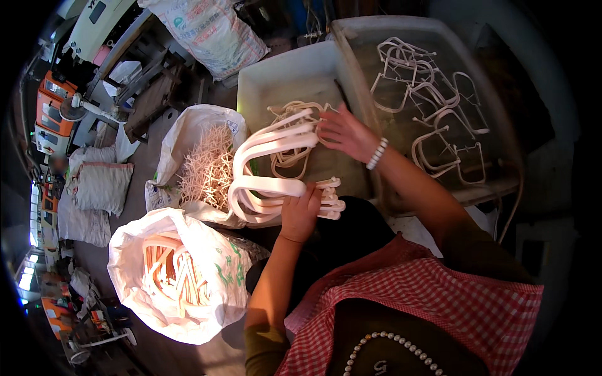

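Note:
My left hand point(300, 216) is closed around one arm of a bundle of pale, U-shaped plastic handles point(271, 184), holding several of them nested together. Their bend points left and their ends point right. By the upper ends of the bundle is my right hand point(349, 134), its fingers stretched out and slightly apart; whether the fingertips touch the ends I cannot tell. Beneath the hands, a white plastic tub point(285, 67) holds a tangle of thin, cream-coloured moulded pieces point(295, 164), partly hidden by the bundle.
A larger tub point(401, 24) at the right holds more looped pieces point(433, 94) on thin runners. At the left stand an open white sack point(222, 276) of similar handles and another sack point(172, 141) of thin scraps. A full sack point(210, 37) stands behind; orange-and-white machines point(53, 113) line the far left.

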Motion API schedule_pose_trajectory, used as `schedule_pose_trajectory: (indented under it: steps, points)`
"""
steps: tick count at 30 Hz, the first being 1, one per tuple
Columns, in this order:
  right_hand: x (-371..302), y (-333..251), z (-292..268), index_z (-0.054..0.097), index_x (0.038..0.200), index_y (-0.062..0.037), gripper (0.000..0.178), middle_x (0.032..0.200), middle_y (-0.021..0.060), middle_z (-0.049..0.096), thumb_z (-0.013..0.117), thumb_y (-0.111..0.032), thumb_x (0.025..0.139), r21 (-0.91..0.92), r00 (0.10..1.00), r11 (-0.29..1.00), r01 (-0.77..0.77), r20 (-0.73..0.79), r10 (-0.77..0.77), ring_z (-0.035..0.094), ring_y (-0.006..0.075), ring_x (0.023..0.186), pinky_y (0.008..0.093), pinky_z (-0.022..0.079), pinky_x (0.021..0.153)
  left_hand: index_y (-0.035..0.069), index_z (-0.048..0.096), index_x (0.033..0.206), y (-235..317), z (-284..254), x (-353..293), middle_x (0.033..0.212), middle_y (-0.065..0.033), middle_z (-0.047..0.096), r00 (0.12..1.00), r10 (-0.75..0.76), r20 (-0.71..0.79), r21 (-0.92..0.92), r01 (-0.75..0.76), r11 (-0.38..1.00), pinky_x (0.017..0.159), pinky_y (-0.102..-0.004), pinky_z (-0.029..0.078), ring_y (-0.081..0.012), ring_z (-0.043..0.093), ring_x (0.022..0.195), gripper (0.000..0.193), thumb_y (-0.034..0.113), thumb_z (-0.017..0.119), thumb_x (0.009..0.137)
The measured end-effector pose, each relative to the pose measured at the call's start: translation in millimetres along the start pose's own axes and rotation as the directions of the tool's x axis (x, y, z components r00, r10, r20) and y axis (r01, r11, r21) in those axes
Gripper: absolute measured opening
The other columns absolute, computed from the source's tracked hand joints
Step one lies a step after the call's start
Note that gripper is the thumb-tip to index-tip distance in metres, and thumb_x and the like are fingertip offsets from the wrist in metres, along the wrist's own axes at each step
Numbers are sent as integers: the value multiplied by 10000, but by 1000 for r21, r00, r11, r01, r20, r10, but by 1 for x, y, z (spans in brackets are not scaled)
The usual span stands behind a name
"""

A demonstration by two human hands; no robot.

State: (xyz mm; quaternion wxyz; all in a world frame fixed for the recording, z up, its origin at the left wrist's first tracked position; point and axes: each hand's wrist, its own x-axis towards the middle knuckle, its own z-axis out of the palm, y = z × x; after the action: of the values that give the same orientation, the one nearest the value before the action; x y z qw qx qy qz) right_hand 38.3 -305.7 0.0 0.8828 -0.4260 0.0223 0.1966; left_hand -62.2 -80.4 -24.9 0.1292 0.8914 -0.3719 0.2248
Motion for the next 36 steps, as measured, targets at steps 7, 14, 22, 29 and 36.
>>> schedule_pose_trajectory:
  steps: [7, 14, 22, 29, 36]
  points:
    - [-1, -18, 101, 556, 1163, -8, 650, 1186, 128, 565, 334, -581, 951, 345, 848, 938, -40, 509, -150, 550, 242, 1111, 395, 424, 986, 53, 570, 1022, -11, -28, 8, 1127, -106, 577, 999, 48, 25, 155, -52, 987, 793, -397, 455, -291, 560, 1024, 330, 116, 588, 699]
    - [-55, -15, 126, 565, 1143, 17, 660, 1318, 146, 487, 273, -551, 977, 221, 802, 974, 44, 574, -167, 497, 238, 1198, 378, 381, 1038, 55, 565, 1125, -23, -49, -8, 1224, -134, 555, 990, 133, 47, 323, -141, 936, 937, -483, 403, -333, 520, 1140, 377, 222, 568, 788]
    - [-75, -16, 131, 531, 1213, 24, 678, 1319, 151, 491, 254, -550, 981, 175, 756, 979, 105, 625, -193, 487, 236, 1211, 364, 365, 1047, 74, 568, 1170, -13, -67, -20, 1195, -143, 571, 992, 112, 53, 357, -124, 926, 935, -487, 400, -333, 530, 1121, 406, 241, 560, 800]
    - [-73, -38, 135, 518, 1221, 50, 650, 1249, 153, 542, 269, -507, 995, 258, 733, 948, 187, 606, -309, 524, 218, 1168, 348, 385, 1039, 51, 563, 1021, 28, -93, 13, 1104, -137, 565, 995, 90, -30, 248, -80, 965, 841, -435, 437, -300, 551, 1016, 348, 119, 608, 683]
    - [-90, -37, 152, 579, 1146, 21, 658, 1376, 199, 421, 260, -532, 986, 203, 622, 957, 205, 728, -288, 463, 250, 1237, 379, 362, 1057, 98, 542, 1238, 9, -97, -2, 1254, -156, 541, 996, 83, -15, 490, -65, 869, 997, -494, 370, -333, 508, 1174, 403, 229, 529, 857]
